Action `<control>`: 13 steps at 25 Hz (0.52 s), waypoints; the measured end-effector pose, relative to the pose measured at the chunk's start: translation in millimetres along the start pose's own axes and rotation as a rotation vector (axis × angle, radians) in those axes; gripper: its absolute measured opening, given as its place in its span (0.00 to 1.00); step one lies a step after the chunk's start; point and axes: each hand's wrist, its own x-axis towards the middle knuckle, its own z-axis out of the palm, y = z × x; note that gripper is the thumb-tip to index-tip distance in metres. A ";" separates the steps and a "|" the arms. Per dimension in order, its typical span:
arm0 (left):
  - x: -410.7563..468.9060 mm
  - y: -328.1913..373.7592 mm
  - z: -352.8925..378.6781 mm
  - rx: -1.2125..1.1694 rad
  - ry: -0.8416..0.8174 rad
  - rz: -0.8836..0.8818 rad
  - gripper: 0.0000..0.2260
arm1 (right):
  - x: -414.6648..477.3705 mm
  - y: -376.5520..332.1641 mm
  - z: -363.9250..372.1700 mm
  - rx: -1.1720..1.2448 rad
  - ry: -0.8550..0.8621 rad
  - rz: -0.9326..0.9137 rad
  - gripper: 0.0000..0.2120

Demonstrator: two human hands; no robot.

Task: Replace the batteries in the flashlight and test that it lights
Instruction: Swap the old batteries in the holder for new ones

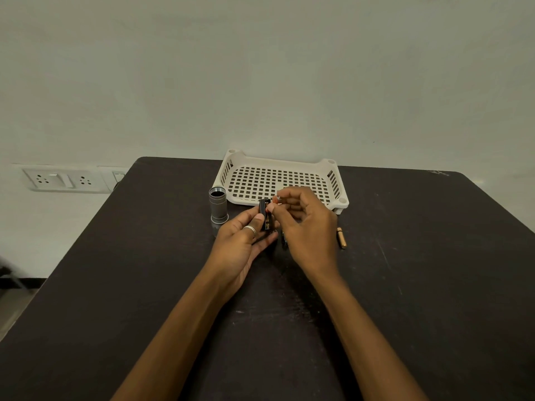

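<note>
The left hand (pixel 246 241) has its thumb and fingers closed around a small black battery holder (pixel 265 214), which stands roughly upright in the grip, its top end clear of the fingertips. A ring (pixel 250 229) sits on the thumb. The palm faces up and to the right, the wrist slightly bent, and the forearm runs back toward the lower left.

The right hand (pixel 304 224) is arched over from the right, back of the hand upward. Its thumb and forefinger are pinched together at the top of the holder on a small object with an orange and silver tip, too small to identify with certainty; the other fingers are curled loosely behind. The forearm runs back to the lower right.

Just left of the left fingertips, the grey flashlight body (pixel 218 206) stands on end on the dark table (pixel 419 285), open threaded end up. Immediately beyond both sets of fingers lies a white slotted tray (pixel 254 175). Right of the right hand, apart from it, a gold-coloured battery (pixel 341 237) lies on the table. A dark item below the right palm is mostly hidden. Wall sockets (pixel 62 178) sit far left.
</note>
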 end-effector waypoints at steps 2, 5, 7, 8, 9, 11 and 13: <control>-1.5 0.8 0.6 0.001 -0.010 0.002 0.13 | -0.6 2.3 -0.2 -0.056 -0.032 -0.059 0.10; -4.5 2.6 0.7 -0.003 -0.046 0.016 0.13 | -3.6 8.1 2.3 -0.193 -0.066 -0.183 0.11; -4.9 3.3 -0.2 -0.011 -0.051 0.022 0.13 | -4.3 12.0 2.4 -0.253 -0.084 -0.229 0.13; -4.8 3.8 -0.4 -0.020 -0.048 0.025 0.13 | -4.4 13.0 1.0 -0.260 -0.107 -0.237 0.15; -5.0 4.1 -0.3 -0.034 -0.040 0.026 0.13 | -4.4 14.4 -0.8 -0.260 -0.141 -0.240 0.17; -5.1 4.4 -0.1 -0.059 -0.023 0.022 0.12 | -5.5 16.3 -4.8 -0.266 -0.219 -0.230 0.23; -4.7 4.2 -0.7 -0.067 -0.015 0.023 0.12 | -6.0 18.8 -6.1 -0.287 -0.270 -0.214 0.28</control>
